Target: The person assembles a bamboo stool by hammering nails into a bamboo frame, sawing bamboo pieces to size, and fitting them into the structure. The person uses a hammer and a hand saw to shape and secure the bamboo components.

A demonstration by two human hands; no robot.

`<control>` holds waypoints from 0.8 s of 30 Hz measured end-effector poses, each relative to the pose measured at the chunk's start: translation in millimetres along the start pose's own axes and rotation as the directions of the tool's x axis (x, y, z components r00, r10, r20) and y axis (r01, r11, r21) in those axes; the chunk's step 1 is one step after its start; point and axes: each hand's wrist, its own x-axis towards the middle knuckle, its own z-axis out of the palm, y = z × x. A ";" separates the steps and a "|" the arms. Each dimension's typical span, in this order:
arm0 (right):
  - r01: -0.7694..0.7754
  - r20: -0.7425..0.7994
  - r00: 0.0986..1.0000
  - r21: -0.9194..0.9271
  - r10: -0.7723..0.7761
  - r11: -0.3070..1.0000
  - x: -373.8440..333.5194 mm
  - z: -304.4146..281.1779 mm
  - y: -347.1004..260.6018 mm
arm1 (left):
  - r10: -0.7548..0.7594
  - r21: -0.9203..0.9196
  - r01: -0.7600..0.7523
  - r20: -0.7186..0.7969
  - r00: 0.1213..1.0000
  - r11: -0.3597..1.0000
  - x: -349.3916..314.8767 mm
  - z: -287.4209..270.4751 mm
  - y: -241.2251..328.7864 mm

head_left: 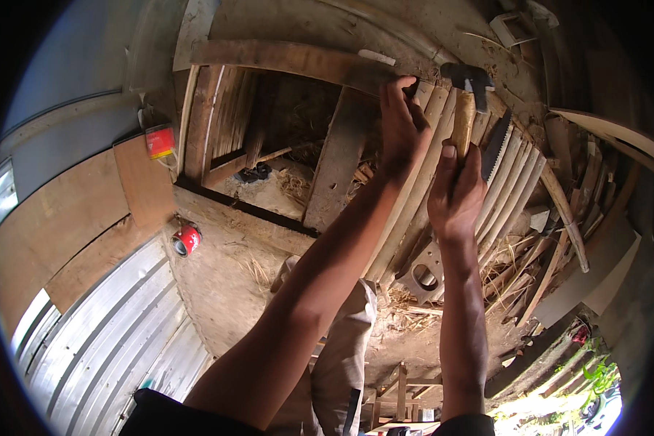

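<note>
My right hand (pixel 458 192) is wrapped round the wooden handle of a claw hammer (pixel 464 120), its dark head raised near the far end of a row of light wooden slats (pixel 443 120). Beside it, my left hand (pixel 403 134) has its fingers drawn together at the far corner of a wooden frame (pixel 291 59), where the top rail meets the slats. Whatever those fingers pinch, if anything, is too small or hidden to make out. Just right of the hammer, a handsaw (pixel 496 149) with a toothed blade lies on the slats.
A dark upright board (pixel 336 160) crosses the frame's opening. A red can (pixel 186 240) lies on the dirt floor; a red-and-yellow container (pixel 160 142) is at the left wall. Wood scraps (pixel 534 269) pile up at right. A board with a round hole (pixel 423 275) sits below the slats.
</note>
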 end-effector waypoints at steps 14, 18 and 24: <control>-0.039 0.087 0.995 -0.046 0.043 0.998 1.7 -2.5 -3.7 | -0.085 -0.077 0.085 0.002 0.996 0.993 -2.2 2.0 0.7; -0.056 0.081 0.994 -0.157 0.070 0.986 1.9 -3.1 -0.8 | -0.124 -0.139 0.119 -0.024 0.992 0.983 -2.5 4.3 -3.2; 0.079 0.032 0.996 0.045 -0.081 0.996 0.1 -5.3 -3.0 | -0.160 -0.280 0.129 -0.092 0.983 0.951 -4.4 4.0 -5.9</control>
